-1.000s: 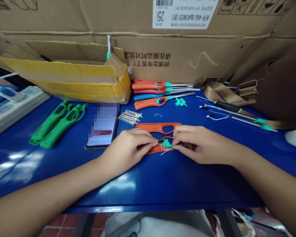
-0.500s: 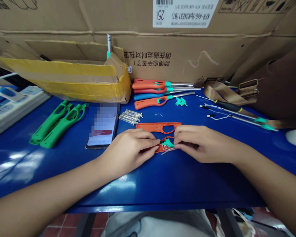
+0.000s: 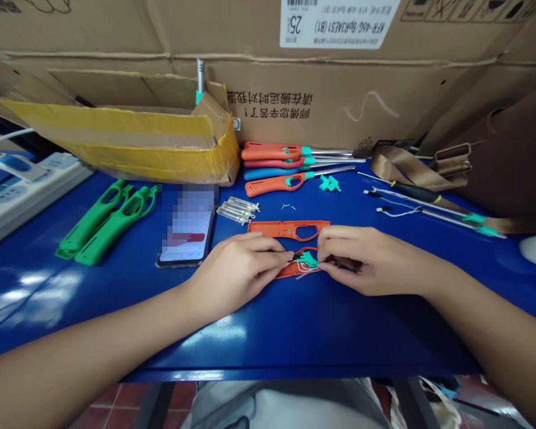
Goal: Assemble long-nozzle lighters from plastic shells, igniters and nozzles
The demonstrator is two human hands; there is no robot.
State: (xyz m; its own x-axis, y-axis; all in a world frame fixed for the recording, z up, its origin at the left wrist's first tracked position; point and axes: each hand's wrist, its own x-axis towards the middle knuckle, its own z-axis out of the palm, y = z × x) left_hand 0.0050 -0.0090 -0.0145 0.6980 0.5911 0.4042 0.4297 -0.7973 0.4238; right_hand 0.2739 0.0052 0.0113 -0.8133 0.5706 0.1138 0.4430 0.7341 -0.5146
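Note:
My left hand [image 3: 239, 265] and my right hand [image 3: 368, 259] meet at the middle of the blue table [image 3: 268, 322]. Both pinch an orange lighter shell half [image 3: 290, 271] that carries a small teal trigger piece [image 3: 307, 260] and thin white wires. The left fingers grip its left end, the right fingers press on its right end. A second orange shell half [image 3: 288, 229] lies flat just behind the hands.
Finished lighters [image 3: 277, 164] lie in a row at the back centre. Green shell halves [image 3: 107, 217] and a phone [image 3: 186, 229] lie to the left, clear tubes [image 3: 237, 210] beside the phone. Metal nozzle rods [image 3: 429, 205] lie at right. A taped cardboard box [image 3: 129, 140] and a power strip [image 3: 22, 182] sit at the back left.
The hands stay pinched on the orange shell half. Only the fingers shift slightly around the teal piece.

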